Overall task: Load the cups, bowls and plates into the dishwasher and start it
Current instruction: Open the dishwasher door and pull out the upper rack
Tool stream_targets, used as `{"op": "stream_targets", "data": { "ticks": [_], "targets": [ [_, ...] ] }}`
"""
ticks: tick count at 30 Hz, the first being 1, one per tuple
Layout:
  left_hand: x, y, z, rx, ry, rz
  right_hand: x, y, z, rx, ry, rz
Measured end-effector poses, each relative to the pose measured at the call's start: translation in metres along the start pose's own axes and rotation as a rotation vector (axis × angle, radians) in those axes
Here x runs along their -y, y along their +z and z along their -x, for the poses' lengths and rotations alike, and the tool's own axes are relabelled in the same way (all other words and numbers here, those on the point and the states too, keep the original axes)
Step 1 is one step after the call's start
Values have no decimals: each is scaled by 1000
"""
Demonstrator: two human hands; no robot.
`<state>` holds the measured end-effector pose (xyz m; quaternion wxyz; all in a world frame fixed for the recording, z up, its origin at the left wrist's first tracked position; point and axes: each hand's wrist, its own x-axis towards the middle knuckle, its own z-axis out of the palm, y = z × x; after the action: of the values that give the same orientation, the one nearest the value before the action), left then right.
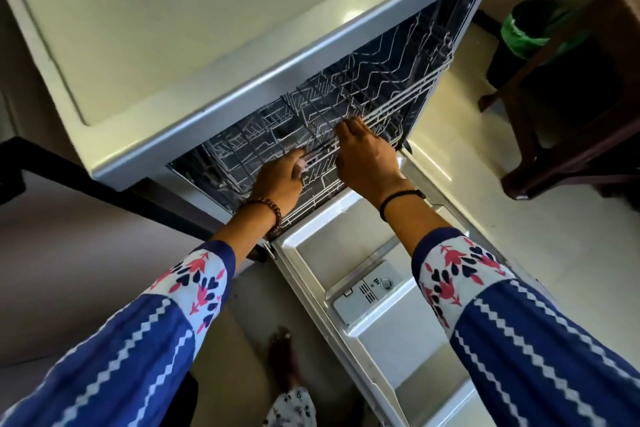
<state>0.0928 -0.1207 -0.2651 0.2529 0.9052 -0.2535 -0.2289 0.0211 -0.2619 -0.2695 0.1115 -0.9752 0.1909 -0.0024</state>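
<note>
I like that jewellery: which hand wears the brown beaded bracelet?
The left hand: a brown beaded bracelet circles its wrist, while the right hand wears a thin black band. Both grip the white wire dishwasher rack.

Both arms reach forward side by side, sleeves ending at mid-forearm. The left hand (280, 182), back up, hooks its fingers into the wires of the dish rack (381, 80). Just right of it and slightly farther forward, the right hand (367, 163) curls its fingers over the same rack's front rail. 1 band circles each wrist.
</note>
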Motion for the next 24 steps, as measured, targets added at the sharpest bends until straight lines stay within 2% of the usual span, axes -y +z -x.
{"op": "stream_targets", "data": {
  "ticks": [6,17,24],
  "targets": [
    [-13,26,44,106,-4,63,-11,-17,56,159,113,45],
    [-34,64,118,266,24,-11,-25,-32,148,105,272,82],
    [-61,71,159,436,199,-129,-43,-45,193,171,300,173]
  ]
}}
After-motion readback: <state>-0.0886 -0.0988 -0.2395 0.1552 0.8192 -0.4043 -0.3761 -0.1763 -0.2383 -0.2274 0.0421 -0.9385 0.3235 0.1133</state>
